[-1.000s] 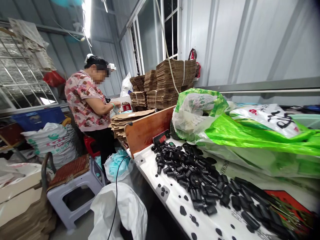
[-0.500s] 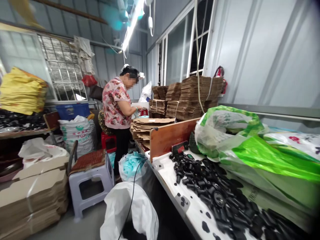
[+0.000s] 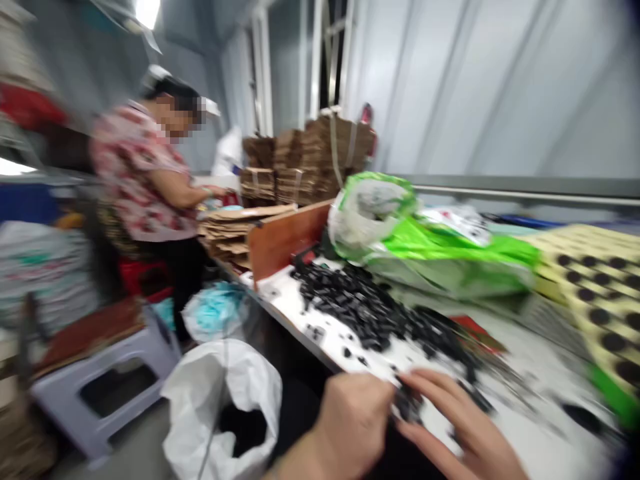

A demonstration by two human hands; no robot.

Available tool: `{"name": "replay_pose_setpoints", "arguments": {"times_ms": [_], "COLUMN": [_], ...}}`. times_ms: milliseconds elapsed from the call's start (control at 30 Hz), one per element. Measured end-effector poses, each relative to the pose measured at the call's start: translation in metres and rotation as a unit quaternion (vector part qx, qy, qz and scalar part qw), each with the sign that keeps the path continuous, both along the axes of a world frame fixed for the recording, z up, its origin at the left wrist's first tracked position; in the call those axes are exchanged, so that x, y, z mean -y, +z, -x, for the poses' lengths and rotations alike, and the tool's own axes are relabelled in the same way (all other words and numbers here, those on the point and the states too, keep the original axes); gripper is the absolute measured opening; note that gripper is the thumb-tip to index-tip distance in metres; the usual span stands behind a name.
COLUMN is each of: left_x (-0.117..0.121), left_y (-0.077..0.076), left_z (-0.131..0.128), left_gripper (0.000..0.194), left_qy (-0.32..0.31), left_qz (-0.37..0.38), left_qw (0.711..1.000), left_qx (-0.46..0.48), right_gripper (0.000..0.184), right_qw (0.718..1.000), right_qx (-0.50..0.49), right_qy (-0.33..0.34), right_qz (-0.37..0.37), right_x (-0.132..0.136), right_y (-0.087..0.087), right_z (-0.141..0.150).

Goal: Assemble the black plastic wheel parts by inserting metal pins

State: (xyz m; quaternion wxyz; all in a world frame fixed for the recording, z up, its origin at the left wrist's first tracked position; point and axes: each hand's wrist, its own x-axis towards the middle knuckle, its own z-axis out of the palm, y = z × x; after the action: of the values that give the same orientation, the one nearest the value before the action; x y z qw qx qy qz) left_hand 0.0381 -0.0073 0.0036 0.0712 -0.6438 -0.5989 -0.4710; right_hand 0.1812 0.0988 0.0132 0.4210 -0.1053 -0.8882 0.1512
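Observation:
My left hand (image 3: 353,423) is closed, its knuckles up, in front of the table edge at the bottom of the head view. Whatever it holds is hidden behind its fingers. Beside it, my right hand (image 3: 463,427) has a small black part (image 3: 409,405) between thumb and fingers, right against the left hand. Motion blur hides the part's exact shape. Just beyond both hands, a heap of black plastic parts (image 3: 355,300) lies on the white tabletop (image 3: 525,393), with a few small black pieces near its edge.
A white sack (image 3: 185,393) stands open at left, by a grey stool (image 3: 100,400). Yellow sheets with black discs (image 3: 590,280) lie at right, behind which stretches a green plastic bag (image 3: 415,247). A co-worker (image 3: 145,173) stands beyond a wooden board (image 3: 290,237), near stacked cardboard (image 3: 320,153).
My view has swung right and down, so the sheets with black discs now show at right. Both my hands have come into view at the bottom, with a small black part between them.

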Motion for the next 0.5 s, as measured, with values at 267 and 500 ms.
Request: {"name": "replay_pose_setpoints", "arguments": {"times_ms": [267, 500], "left_x": [-0.017, -0.04], "left_y": [-0.027, -0.022], "left_z": [0.02, 0.008], "left_gripper": [0.02, 0.016], "left_qy": [-0.048, -0.068], "left_qz": [-0.023, -0.025], "left_qw": [0.998, 0.997], "left_qx": [0.016, -0.016], "right_gripper": [0.037, 0.037], "right_qw": [0.981, 0.99], "right_qx": [-0.007, -0.004], "right_qy": [0.162, 0.119], "right_qz": [0.109, 0.079], "right_x": [-0.014, -0.022], "right_y": [0.0, -0.008], "right_z": [0.011, -0.005]}}
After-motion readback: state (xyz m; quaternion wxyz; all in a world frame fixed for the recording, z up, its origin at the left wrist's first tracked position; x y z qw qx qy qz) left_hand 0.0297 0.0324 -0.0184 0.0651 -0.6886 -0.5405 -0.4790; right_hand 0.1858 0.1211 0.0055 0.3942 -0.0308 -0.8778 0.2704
